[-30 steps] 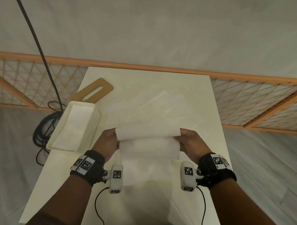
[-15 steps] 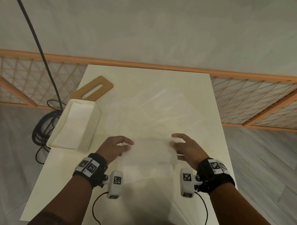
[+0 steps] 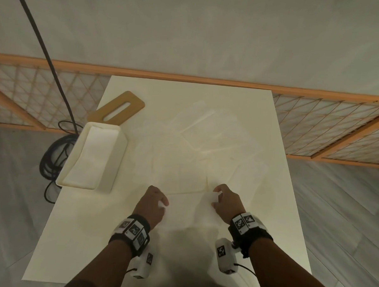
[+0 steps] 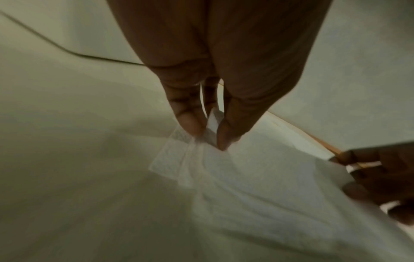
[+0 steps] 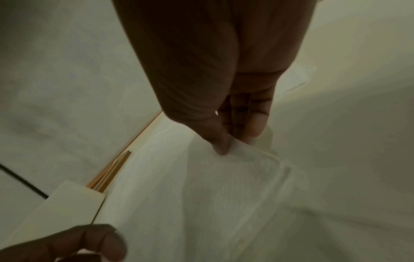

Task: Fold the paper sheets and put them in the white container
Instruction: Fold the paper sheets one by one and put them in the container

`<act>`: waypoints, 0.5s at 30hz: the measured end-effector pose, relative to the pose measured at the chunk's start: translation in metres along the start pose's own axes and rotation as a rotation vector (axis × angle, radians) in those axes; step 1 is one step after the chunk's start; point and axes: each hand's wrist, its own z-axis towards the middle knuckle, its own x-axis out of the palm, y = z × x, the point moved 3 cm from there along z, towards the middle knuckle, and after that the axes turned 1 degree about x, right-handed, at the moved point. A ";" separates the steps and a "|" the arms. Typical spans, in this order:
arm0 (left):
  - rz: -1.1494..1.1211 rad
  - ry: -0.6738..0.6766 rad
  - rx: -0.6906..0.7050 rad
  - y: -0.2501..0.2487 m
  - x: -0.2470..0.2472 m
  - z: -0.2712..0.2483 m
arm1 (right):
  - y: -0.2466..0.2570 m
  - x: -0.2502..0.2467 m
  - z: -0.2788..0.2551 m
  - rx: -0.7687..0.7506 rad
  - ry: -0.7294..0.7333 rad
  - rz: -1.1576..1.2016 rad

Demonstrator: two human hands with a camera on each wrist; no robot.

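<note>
Thin, translucent white paper sheet [image 3: 186,207] lying flat near the front edge of the cream rectangular table [image 3: 78,225], pinched at its left end by the left hand [image 3: 152,203] between thumb and fingertips [image 4: 190,127], and at its right end by the right hand [image 3: 227,203] in the same way. White open-topped plastic container [image 3: 119,160] at the table's left edge, already with folded paper inside; more loose sheets [image 3: 206,139] toward the far edge. Risk, by judgement: tearing or skewed creasing from uneven pulling; snagging a second sheet beneath; misaligned corners giving a fold too wide for the container.
</note>
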 end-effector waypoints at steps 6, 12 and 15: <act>0.346 -0.028 0.243 -0.033 0.003 -0.006 | 0.024 -0.009 0.018 0.022 -0.106 -0.117; 0.572 0.174 0.230 -0.041 0.023 -0.005 | 0.049 -0.006 0.041 0.084 -0.032 -0.055; 0.562 0.183 0.244 -0.041 0.024 -0.008 | 0.055 -0.007 0.043 0.108 -0.025 -0.056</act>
